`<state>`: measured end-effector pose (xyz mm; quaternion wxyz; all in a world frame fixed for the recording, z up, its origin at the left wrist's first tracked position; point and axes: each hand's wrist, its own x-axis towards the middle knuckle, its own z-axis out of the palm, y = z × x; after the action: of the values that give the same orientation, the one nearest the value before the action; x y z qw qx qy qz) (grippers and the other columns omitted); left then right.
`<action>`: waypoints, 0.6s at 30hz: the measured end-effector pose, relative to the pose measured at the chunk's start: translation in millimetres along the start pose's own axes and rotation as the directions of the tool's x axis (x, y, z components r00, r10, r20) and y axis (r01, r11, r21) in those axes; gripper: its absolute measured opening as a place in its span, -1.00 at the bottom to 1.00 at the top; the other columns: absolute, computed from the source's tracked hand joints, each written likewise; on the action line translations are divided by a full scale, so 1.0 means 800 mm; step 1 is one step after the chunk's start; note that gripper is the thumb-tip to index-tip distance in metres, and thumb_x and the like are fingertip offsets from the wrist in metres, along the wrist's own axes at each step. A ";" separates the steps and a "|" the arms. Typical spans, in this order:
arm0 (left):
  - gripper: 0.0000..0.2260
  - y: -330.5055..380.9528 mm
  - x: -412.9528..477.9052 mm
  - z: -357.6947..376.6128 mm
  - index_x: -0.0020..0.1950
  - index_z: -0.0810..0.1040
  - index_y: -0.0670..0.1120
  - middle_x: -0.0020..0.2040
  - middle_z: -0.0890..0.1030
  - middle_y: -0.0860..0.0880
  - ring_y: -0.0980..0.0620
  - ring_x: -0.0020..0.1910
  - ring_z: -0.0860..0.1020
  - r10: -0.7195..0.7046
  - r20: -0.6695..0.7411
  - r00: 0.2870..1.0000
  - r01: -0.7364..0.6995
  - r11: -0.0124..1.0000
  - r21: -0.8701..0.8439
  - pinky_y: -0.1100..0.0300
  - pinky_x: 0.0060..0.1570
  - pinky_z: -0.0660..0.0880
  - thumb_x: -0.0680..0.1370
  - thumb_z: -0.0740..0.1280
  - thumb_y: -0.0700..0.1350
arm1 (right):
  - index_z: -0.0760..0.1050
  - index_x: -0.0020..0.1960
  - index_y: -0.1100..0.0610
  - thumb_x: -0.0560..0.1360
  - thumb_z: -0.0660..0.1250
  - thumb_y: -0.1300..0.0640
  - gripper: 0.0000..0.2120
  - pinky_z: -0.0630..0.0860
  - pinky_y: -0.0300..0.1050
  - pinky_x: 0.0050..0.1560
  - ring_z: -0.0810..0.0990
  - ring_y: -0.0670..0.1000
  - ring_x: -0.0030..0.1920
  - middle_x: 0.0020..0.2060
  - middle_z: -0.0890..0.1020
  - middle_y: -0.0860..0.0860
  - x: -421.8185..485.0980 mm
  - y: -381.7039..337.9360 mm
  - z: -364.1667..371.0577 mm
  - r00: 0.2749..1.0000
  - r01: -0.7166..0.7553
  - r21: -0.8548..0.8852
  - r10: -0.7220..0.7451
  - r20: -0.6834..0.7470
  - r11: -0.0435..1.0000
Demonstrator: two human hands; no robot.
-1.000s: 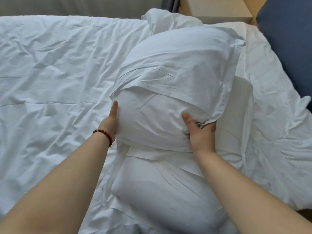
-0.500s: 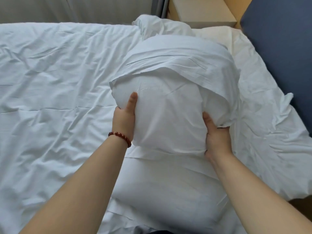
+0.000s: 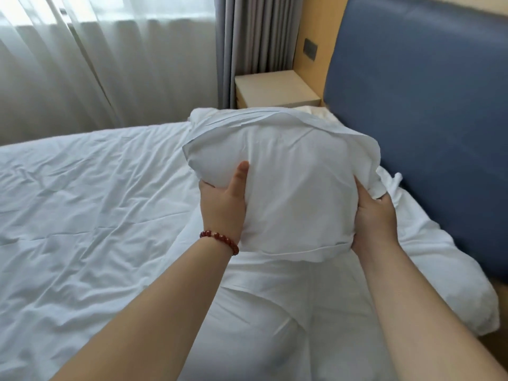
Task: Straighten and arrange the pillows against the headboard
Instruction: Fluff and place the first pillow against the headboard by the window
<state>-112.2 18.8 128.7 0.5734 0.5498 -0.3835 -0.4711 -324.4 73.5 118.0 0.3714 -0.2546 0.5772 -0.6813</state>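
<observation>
A white pillow (image 3: pixel 288 188) is held up off the bed, its loose case flap hanging over the top and right side. My left hand (image 3: pixel 222 207), with a red bead bracelet at the wrist, grips its left edge. My right hand (image 3: pixel 376 218) grips its right edge. Below it a second white pillow (image 3: pixel 275 320) lies flat on the bed between my forearms. The blue padded headboard (image 3: pixel 428 119) stands at the right, a short gap away from the held pillow.
A crumpled white duvet (image 3: pixel 96 215) covers the bed to the left. Bunched white bedding (image 3: pixel 445 270) lies along the headboard's foot. A beige nightstand (image 3: pixel 275 88) stands beyond the bed, with grey and sheer curtains (image 3: pixel 110 64) behind.
Both hands have lifted the pillow higher and shifted their grip up its sides. My view has tilted up, bringing the headboard, nightstand and curtains into sight.
</observation>
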 end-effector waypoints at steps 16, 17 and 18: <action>-0.26 0.035 -0.227 0.287 0.38 0.30 -0.12 0.16 0.44 0.07 0.05 0.21 0.47 0.121 0.208 0.971 -0.153 0.977 0.146 0.19 0.21 0.41 0.36 0.49 0.19 | 0.19 0.48 -0.11 0.04 0.50 -0.49 0.13 0.42 0.06 0.33 0.42 -0.05 0.35 0.43 0.36 -0.08 -0.004 -0.135 -0.293 0.980 0.131 -0.316 -0.170 -0.099 0.940; -0.25 0.037 -0.231 0.298 0.39 0.30 -0.13 0.16 0.44 0.07 0.06 0.20 0.47 0.118 0.221 0.968 -0.153 0.977 0.149 0.21 0.20 0.41 0.36 0.49 0.19 | 0.11 0.52 -0.18 0.09 0.52 -0.43 0.12 0.35 -0.01 0.35 0.33 -0.11 0.39 0.50 0.26 -0.11 -0.006 -0.140 -0.301 0.975 0.163 -0.335 -0.203 -0.089 0.928; -0.24 0.039 -0.231 0.309 0.39 0.32 -0.13 0.18 0.47 0.07 0.08 0.20 0.48 0.123 0.241 0.963 -0.162 0.976 0.147 0.21 0.20 0.42 0.35 0.49 0.22 | 0.07 0.53 -0.24 0.13 0.53 -0.39 0.10 0.31 -0.05 0.35 0.27 -0.15 0.39 0.52 0.18 -0.15 -0.006 -0.144 -0.307 0.970 0.193 -0.343 -0.230 -0.072 0.919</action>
<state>-393.4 128.6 199.5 0.5097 0.5079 -0.5240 -0.4556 -536.3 230.9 181.1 0.2144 -0.3365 0.6730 -0.6228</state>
